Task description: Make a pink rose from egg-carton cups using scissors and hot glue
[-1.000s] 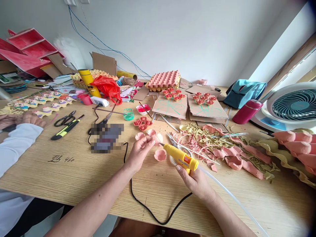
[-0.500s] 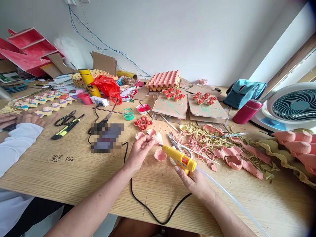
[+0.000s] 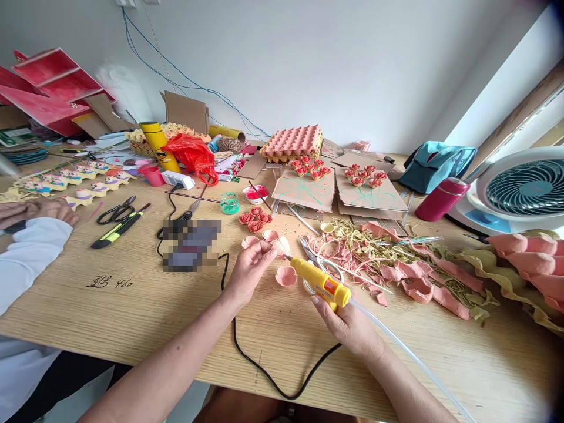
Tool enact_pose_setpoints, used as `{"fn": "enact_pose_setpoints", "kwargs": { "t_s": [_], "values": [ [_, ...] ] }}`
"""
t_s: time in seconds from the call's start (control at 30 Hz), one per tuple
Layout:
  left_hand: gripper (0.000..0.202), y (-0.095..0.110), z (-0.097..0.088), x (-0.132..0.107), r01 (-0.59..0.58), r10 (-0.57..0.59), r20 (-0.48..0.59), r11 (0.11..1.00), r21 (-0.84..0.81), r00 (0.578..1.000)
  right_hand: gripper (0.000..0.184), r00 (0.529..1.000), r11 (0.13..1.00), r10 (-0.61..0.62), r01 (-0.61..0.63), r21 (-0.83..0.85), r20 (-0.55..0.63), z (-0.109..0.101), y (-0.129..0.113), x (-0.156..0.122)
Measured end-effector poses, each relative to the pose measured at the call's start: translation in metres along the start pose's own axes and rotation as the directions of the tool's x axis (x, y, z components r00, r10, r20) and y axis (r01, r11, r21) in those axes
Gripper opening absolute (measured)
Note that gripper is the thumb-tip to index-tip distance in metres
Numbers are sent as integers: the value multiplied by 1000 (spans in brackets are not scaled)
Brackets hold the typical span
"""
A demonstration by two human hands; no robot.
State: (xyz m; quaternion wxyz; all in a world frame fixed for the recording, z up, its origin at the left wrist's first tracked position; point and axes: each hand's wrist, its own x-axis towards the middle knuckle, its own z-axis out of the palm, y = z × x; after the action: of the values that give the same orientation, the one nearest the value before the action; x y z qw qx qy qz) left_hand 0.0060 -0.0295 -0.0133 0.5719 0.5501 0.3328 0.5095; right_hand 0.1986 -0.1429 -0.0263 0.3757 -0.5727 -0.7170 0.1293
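Note:
My right hand (image 3: 348, 326) is closed round the grip of a yellow hot-glue gun (image 3: 321, 282), a clear glue stick trailing back from it. The gun's nozzle points at a small pale-pink egg-carton petal piece (image 3: 281, 247) that my left hand (image 3: 249, 267) pinches between thumb and fingers. A pink cut flower cup (image 3: 286, 276) lies on the table just below the nozzle. The gun's black cord (image 3: 264, 376) loops toward the table's front edge.
Finished red carton roses (image 3: 254, 219) lie behind my left hand. A heap of pink and yellowish carton scraps (image 3: 396, 264) spreads to the right. Scissors (image 3: 117, 210), a utility knife (image 3: 117, 231), paint cups, cardboard panels and a fan (image 3: 522, 188) surround. Another person's sleeve (image 3: 26, 252) rests at left.
The glue gun has shifted slightly left and its nozzle has come closer to the petal piece. My left hand has stayed in place.

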Motion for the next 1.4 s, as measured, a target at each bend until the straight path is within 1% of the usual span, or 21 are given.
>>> {"fn": "enact_pose_setpoints", "kwargs": {
  "t_s": [0.1,0.2,0.27,0.4,0.53,0.67,0.73,0.83,0.97,1.03,1.13,1.23,1.3,1.4],
  "values": [
    [22,1,0,0,11,-11,11,1000,-8,1000,39,1000,1000,-8,8,0,-22,0,1,0],
    [20,2,2,-1,4,-4,5,1000,-4,1000,39,1000,1000,-8,8,5,-8,-1,0,1],
    [21,2,2,-1,-5,5,7,1000,14,1000,38,1000,1000,-15,15,13,5,-1,0,1],
    [24,2,0,0,-18,15,33,997,71,999,35,1000,1000,-5,5,30,-12,-1,2,1],
    [25,0,-1,0,-17,15,24,997,74,1000,37,1000,999,11,-11,33,-11,-1,2,0],
    [25,1,0,-1,-24,19,49,994,105,999,36,1000,999,-4,5,42,-3,-1,1,1],
    [25,0,0,-1,-23,19,48,995,98,999,35,1000,999,8,-8,37,-3,-1,1,0],
    [26,-3,0,0,-22,21,18,999,48,1000,35,1000,1000,9,-9,20,14,1,2,0],
    [29,-10,-3,4,-25,25,13,999,24,1000,33,1000,1000,-15,15,19,27,1,2,0],
    [28,-13,-5,5,-16,15,9,1000,16,1000,33,1000,999,-8,8,33,21,1,2,1],
    [27,-14,-7,6,6,-6,9,1000,-9,1000,35,1000,996,32,-31,89,-1,0,3,0],
    [28,-13,-6,7,22,-22,10,999,-25,1000,40,992,966,120,-108,233,-37,0,6,0],
    [29,-13,-5,7,31,-33,-24,998,-48,999,46,978,919,204,-177,353,-41,-2,9,1],
    [30,-14,-7,10,59,-72,-114,992,-113,991,52,946,831,323,-291,474,14,-6,12,4]
  ]
}}
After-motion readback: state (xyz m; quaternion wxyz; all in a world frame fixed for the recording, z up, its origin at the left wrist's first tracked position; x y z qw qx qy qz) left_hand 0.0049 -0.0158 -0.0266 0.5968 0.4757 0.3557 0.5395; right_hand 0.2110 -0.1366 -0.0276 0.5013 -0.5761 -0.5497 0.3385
